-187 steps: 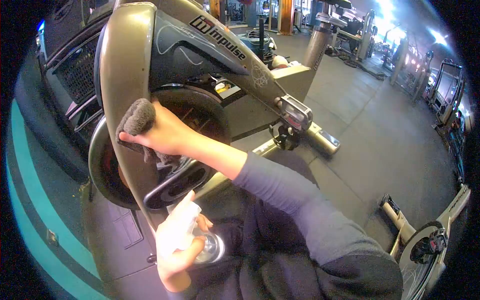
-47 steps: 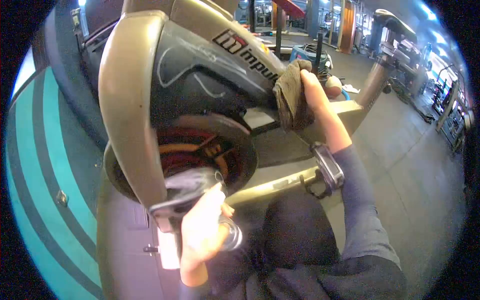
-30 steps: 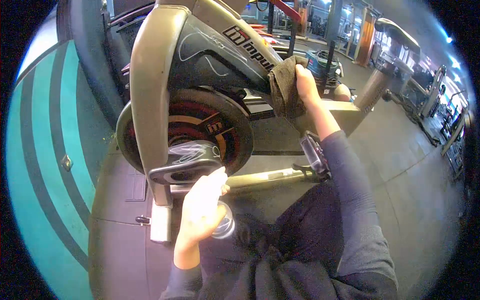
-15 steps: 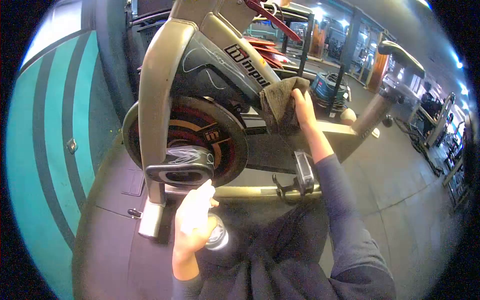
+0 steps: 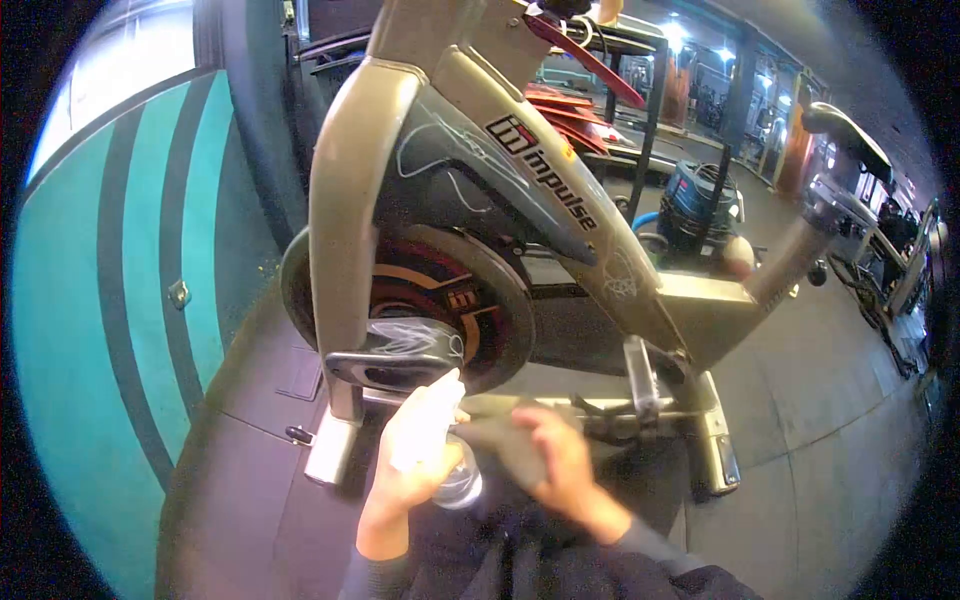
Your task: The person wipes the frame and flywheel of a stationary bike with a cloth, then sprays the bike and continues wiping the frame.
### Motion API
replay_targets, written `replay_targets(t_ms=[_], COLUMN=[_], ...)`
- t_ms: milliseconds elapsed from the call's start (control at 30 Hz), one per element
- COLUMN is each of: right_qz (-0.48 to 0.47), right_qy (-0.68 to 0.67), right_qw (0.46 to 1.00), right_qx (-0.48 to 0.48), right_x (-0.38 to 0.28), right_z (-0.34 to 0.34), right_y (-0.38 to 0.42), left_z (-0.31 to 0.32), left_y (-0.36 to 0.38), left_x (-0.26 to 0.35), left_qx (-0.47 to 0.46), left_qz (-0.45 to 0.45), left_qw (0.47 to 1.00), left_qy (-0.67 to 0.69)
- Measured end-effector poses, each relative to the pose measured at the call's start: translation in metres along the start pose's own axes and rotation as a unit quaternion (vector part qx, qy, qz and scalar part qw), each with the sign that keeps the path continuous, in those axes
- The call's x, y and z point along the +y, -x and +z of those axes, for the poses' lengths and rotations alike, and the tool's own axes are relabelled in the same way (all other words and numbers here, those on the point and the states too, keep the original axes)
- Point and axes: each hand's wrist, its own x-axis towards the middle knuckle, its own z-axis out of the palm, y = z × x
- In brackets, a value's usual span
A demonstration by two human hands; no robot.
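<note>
A grey-gold spin bike (image 5: 520, 190) marked "impulse" stands in front of me, its flywheel (image 5: 470, 300) low at the centre. My left hand (image 5: 410, 470) grips a clear spray bottle (image 5: 445, 470) with a white trigger head, just below the flywheel. My right hand (image 5: 560, 465) is low beside it, closed on a dark brownish cloth (image 5: 500, 445) near the bike's lower frame bar. A pedal (image 5: 640, 370) hangs just right of my hands.
A teal striped wall (image 5: 110, 250) runs along the left. A blue vacuum (image 5: 705, 200) stands behind the bike. The bike's saddle post (image 5: 800, 260) rises at right, with other gym machines (image 5: 900, 260) beyond on the grey floor.
My right hand has dropped with the cloth from the bike's upper frame down beside the spray bottle. The view has pulled back and shifted right.
</note>
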Motion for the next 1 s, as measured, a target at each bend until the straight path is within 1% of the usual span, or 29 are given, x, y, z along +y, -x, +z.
replay_targets(t_ms=[33, 67, 100, 133, 167, 200, 233, 267, 300, 333, 400, 433, 467, 533, 567, 633, 667, 700, 800, 833, 867, 900, 1000], right_qz=[0.032, 0.147, 0.261, 0.393, 0.455, 0.512, 0.619, 0.586, 0.606, 0.625, 0.642, 0.624, 0.619, 0.607, 0.625, 0.614, 0.608, 0.587, 0.562, 0.555, 0.549, 0.544, 0.513], right_qy=[-0.002, -0.146, -0.282, -0.281, -0.363, -0.439, -0.521, -0.593, -0.589, -0.584, -0.562, -0.573, -0.559, -0.533, -0.504, -0.493, -0.487, -0.526, -0.524, -0.518, -0.511, -0.504, -0.484], right_qw=[0.999, 0.978, 0.923, 0.875, 0.812, 0.739, 0.588, 0.552, 0.534, 0.517, 0.521, 0.531, 0.55, 0.587, 0.591, 0.613, 0.623, 0.609, 0.635, 0.648, 0.659, 0.669, 0.708], right_qx=[-0.03, -0.02, 0.01, -0.034, -0.029, -0.023, -0.012, -0.029, -0.002, 0.025, 0.025, 0.035, 0.041, 0.056, 0.075, 0.071, 0.07, 0.088, 0.078, 0.065, 0.053, 0.042, 0.039], right_x=[0.004, 0.005, 0.016, 0.029, 0.036, 0.032, 0.01, 0.024, 0.02, 0.014, 0.002, 0.002, 0.003, 0.004, 0.002, 0.035, 0.051, 0.054, 0.053, 0.048, 0.041, 0.037, 0.042], right_z=[0.017, 0.033, 0.055, 0.067, 0.081, 0.09, 0.079, 0.088, 0.088, 0.088, 0.081, 0.08, 0.078, 0.068, 0.06, 0.067, 0.071, 0.071, 0.065, 0.059, 0.051, 0.046, 0.044], right_y=[0.012, 0.02, 0.034, 0.046, 0.055, 0.051, 0.035, 0.045, 0.042, 0.037, 0.029, 0.033, 0.034, 0.031, 0.028, 0.048, 0.057, 0.056, 0.051, 0.045, 0.039, 0.037, 0.052], left_z=[-0.003, -0.004, -0.003, -0.003, -0.001, 0.001, 0.005, 0.01, 0.016, 0.018, 0.021, 0.02, 0.023, 0.026, 0.03, 0.039, 0.041, 0.043, 0.042, 0.043, 0.038, 0.033, 0.024], left_y=[-0.002, -0.003, -0.003, -0.003, -0.003, -0.002, -0.001, -0.001, -0.001, -0.001, -0.003, -0.003, -0.005, -0.003, 0.0, 0.004, 0.001, -0.001, -0.014, -0.02, -0.03, -0.041, -0.061], left_x=[0.0, 0.0, -0.002, -0.004, -0.008, -0.012, -0.016, -0.018, -0.013, -0.017, -0.016, -0.02, -0.017, -0.021, -0.028, -0.043, -0.039, -0.031, -0.019, -0.015, -0.007, 0.008, 0.044], left_qx=[-0.001, 0.005, 0.012, 0.018, 0.026, 0.035, 0.042, 0.049, 0.052, 0.018, -0.067, -0.111, -0.11, -0.101, -0.074, -0.023, -0.024, -0.023, 0.003, 0.051, 0.056, 0.064, 0.109], left_qz=[0.008, -0.002, -0.012, -0.022, -0.026, -0.033, -0.038, -0.044, -0.076, -0.052, 0.002, 0.026, 0.056, 0.081, 0.086, 0.095, 0.102, 0.107, 0.119, 0.083, 0.12, 0.137, 0.165], left_qw=[1.0, 1.0, 1.0, 0.999, 0.998, 0.998, 0.997, 0.996, 0.993, 0.997, 0.997, 0.993, 0.991, 0.989, 0.992, 0.995, 0.994, 0.993, 0.991, 0.995, 0.991, 0.988, 0.974], left_qy=[-0.015, 0.001, 0.017, 0.031, 0.047, 0.048, 0.051, 0.055, 0.071, 0.058, 0.025, -0.023, -0.045, -0.07, -0.055, -0.026, -0.04, -0.053, -0.064, 0.011, 0.0, -0.03, -0.107])
